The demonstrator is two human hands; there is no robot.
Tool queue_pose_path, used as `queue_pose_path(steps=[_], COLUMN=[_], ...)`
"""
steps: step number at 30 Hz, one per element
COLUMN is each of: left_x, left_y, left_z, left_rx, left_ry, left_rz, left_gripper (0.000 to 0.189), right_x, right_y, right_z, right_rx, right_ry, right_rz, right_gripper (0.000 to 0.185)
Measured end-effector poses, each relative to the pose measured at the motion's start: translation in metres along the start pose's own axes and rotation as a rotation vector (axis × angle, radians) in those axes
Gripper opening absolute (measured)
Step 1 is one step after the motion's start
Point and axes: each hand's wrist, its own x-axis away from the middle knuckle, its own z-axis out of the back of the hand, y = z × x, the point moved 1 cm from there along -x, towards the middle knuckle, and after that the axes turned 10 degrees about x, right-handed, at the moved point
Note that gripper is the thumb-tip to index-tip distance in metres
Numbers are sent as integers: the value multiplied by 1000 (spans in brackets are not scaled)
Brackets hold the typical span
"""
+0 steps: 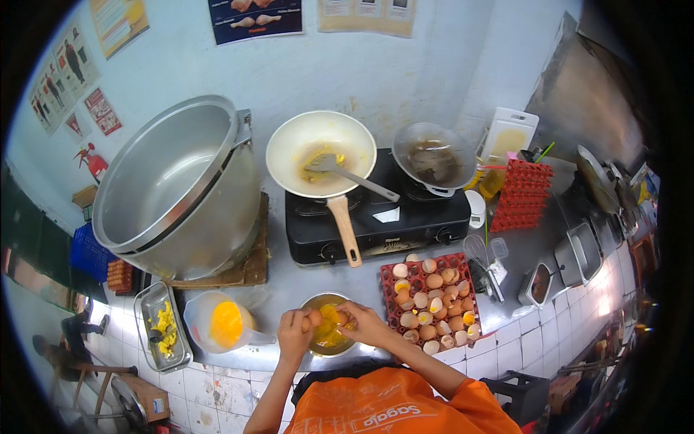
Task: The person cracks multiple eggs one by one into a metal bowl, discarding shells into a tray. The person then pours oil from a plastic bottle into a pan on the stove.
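Over a metal bowl (332, 352) of cracked eggs (328, 332), both hands work close together. My left hand (293, 332) grips brown eggs (314, 317) at the bowl's left rim; fingers partly cover them. Between the fingertips of my right hand (364, 324) is a brown eggshell or egg (342, 318), above the bowl's right side; whether it is whole cannot be made out. To the right, a red egg tray (386, 276) carries many broken shells (435, 305). A plastic jug (196, 325) with beaten egg (225, 324) stands left of the bowl.
A cream pan (282, 144) holding a grey spatula (352, 177) sits on the black gas stove (379, 238), beside a dark wok (434, 154). Left stand a large aluminium pot (217, 233) and a tray (184, 352) with scrambled egg. A whisk (476, 250) lies right of the egg tray.
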Motion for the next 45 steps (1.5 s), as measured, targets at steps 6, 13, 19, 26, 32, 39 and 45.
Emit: queue_pose_path(steps=[6,13,19,26,32,39,45], left_x=[-39,-66,-84,-75,-58,-35,-19], left_y=[13,79,122,127,112,96,85], left_z=[10,-114,-190,-142,-118,-114,-103], left_rx=[-31,697,488,707,737,812,1210], left_ry=[-233,-675,-746,-625,-480,-458,-380], left_rz=[487,859,556,1022,1157,1203,1294], left_gripper=[27,32,36,29,29,39,47], right_x=[12,86,45,-55,-38,10,32], right_y=[26,58,119,190,172,127,140], right_z=[12,165,221,168,184,202,179], right_rx=[-759,80,636,865,824,535,967], right_ry=[-142,264,418,123,518,144,76], right_rz=[-301,-321,-171,-513,-376,-414,-323], right_gripper=[35,36,20,18,21,24,45])
